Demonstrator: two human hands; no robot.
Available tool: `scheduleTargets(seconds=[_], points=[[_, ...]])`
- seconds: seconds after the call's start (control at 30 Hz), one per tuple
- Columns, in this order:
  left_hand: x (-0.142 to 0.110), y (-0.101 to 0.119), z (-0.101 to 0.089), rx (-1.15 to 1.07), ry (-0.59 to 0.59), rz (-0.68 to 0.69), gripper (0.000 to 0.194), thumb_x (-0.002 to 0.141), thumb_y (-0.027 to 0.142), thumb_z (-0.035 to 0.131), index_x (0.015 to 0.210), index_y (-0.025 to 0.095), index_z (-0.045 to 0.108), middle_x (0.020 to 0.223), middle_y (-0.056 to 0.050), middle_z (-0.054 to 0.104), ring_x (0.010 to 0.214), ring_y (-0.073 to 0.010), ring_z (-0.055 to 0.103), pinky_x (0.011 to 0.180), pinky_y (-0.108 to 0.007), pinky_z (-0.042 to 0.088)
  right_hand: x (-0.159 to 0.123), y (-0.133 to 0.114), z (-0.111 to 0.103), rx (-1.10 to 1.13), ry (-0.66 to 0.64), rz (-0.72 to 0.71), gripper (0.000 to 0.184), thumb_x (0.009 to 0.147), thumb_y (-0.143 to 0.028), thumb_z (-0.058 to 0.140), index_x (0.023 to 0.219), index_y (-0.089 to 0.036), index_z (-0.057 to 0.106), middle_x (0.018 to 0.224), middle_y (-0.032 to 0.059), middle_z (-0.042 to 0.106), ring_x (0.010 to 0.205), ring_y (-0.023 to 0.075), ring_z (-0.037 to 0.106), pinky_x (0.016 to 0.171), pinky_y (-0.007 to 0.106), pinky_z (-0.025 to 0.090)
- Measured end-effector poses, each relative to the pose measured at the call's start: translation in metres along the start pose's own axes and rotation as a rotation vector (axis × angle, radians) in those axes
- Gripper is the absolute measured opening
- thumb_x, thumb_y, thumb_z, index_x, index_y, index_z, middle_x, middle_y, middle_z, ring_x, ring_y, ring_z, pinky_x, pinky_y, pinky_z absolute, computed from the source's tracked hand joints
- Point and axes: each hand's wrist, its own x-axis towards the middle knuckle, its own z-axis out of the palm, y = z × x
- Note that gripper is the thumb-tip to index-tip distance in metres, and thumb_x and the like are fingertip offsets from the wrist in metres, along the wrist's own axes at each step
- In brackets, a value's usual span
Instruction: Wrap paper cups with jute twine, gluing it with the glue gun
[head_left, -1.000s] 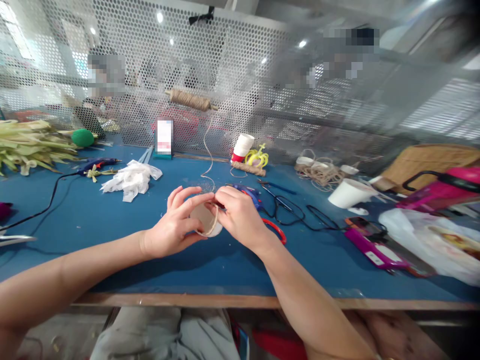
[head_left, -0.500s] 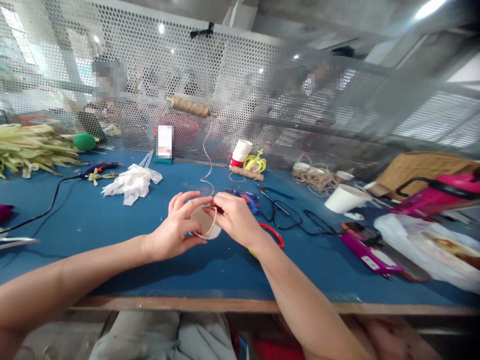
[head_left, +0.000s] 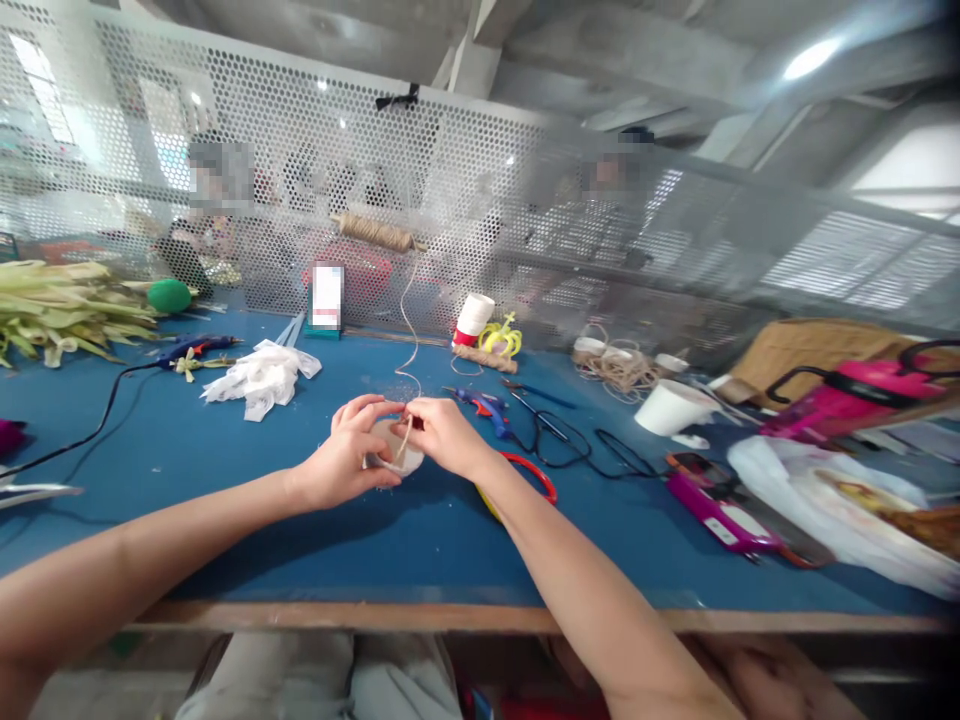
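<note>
My left hand (head_left: 341,460) has its thumb and fingers closed around a small white round piece (head_left: 409,462), perhaps a cut-down paper cup. A length of beige twine (head_left: 406,437) crosses its open side. At the piece's far rim, my right hand (head_left: 446,435) pinches the twine with thumb and fingertips. The exact pinch point is partly hidden by the fingers. From behind the hands a thin string (head_left: 408,315) runs up to a twine spool (head_left: 375,232) mounted on the perforated screen. Red-and-yellow-handled scissors (head_left: 550,482) lie beneath my right forearm.
Behind my right hand lies a blue glue gun (head_left: 491,408) with a black cord. White crumpled strips (head_left: 262,380) and another glue gun (head_left: 196,348) are left. A white paper roll (head_left: 673,408), purple device (head_left: 720,515) and plastic bag (head_left: 787,475) stand right. A perforated screen (head_left: 465,150) closes the back.
The view has shifted slightly, so the table things appear further left. Both hands keep their grip; the white piece now shows less of its face and the twine across it looks straighter.
</note>
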Motion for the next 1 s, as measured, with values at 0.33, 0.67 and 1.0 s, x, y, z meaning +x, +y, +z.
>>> scheduleTargets(seconds=[0.33, 0.67, 1.0], points=[[0.0085, -0.0065, -0.0026, -0.037, -0.059, -0.090, 0.011, 0.060, 0.023, 0.072, 0.063, 0.017, 0.063, 0.123, -0.009, 0.049, 0.116, -0.0304, 0.035, 0.092, -0.054, 0.031, 0.0091, 0.0061, 0.0013, 0.101, -0.093, 0.126, 0.018, 0.071, -0.026, 0.060, 0.060, -0.012, 0.057, 0.056, 0.0001, 0.055, 0.054, 0.0095, 0.047, 0.052, 0.020, 0.032], [0.0026, -0.0077, -0.0001, -0.045, -0.046, -0.098, 0.012, 0.062, 0.024, 0.070, 0.060, 0.017, 0.061, 0.125, -0.007, 0.048, 0.116, -0.0290, 0.035, 0.095, -0.050, 0.031, 0.0085, 0.0005, 0.0035, -0.026, -0.030, 0.084, 0.020, 0.074, -0.022, 0.057, 0.057, -0.012, 0.058, 0.055, 0.0005, 0.055, 0.052, 0.0085, 0.044, 0.050, 0.019, 0.029], [0.0013, -0.0065, 0.0008, -0.056, -0.031, -0.070, 0.014, 0.063, 0.022, 0.069, 0.057, 0.016, 0.058, 0.124, -0.007, 0.048, 0.116, -0.0283, 0.036, 0.094, -0.049, 0.031, 0.0091, 0.0003, 0.0036, -0.081, -0.027, 0.037, 0.019, 0.074, -0.019, 0.057, 0.057, -0.012, 0.056, 0.055, 0.0007, 0.054, 0.051, 0.0082, 0.044, 0.050, 0.019, 0.028]])
